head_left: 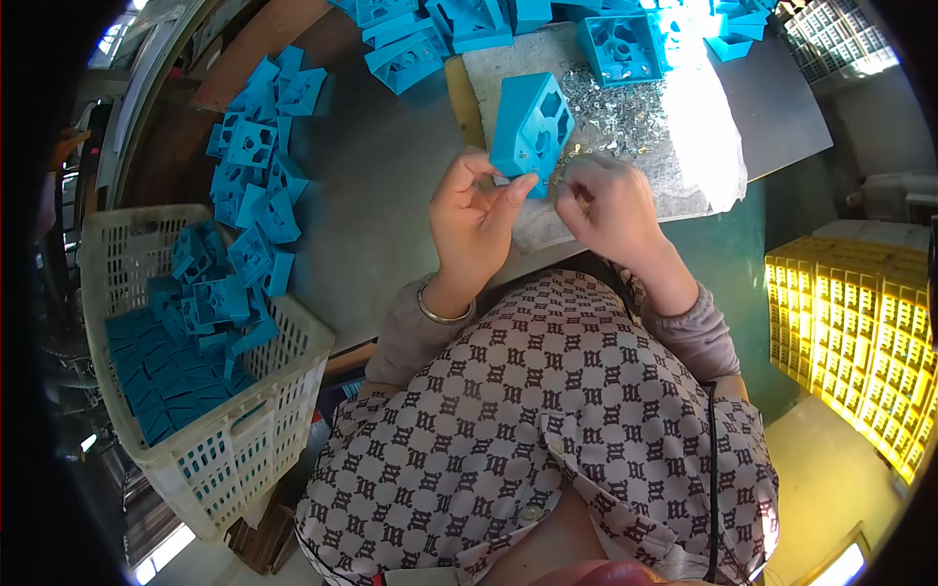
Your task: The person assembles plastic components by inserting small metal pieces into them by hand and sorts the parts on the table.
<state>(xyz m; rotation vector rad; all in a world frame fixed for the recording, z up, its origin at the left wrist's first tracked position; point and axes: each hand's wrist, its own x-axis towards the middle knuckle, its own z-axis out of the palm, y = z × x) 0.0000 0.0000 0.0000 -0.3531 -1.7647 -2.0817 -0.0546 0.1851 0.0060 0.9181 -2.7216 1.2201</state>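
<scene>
My left hand [472, 213] grips a blue plastic housing [518, 122] by its lower end, between thumb and fingers. The housing is tilted up, and its face with shaped cut-outs is turned to the right. Close by its lower right corner, my right hand [616, 210] is closed with the fingers curled in. Whatever those fingers pinch is too small or hidden to make out. Beyond both hands, a heap of small metal pieces [625, 117] is spread over a pale cloth [699, 181] on the table.
More blue housings [405, 59] are piled along the table's far side, and another stack [251, 146] runs down its left part. At the left, a white plastic crate [225, 464] holds many more. Yellow crates [845, 327] stand stacked on the right.
</scene>
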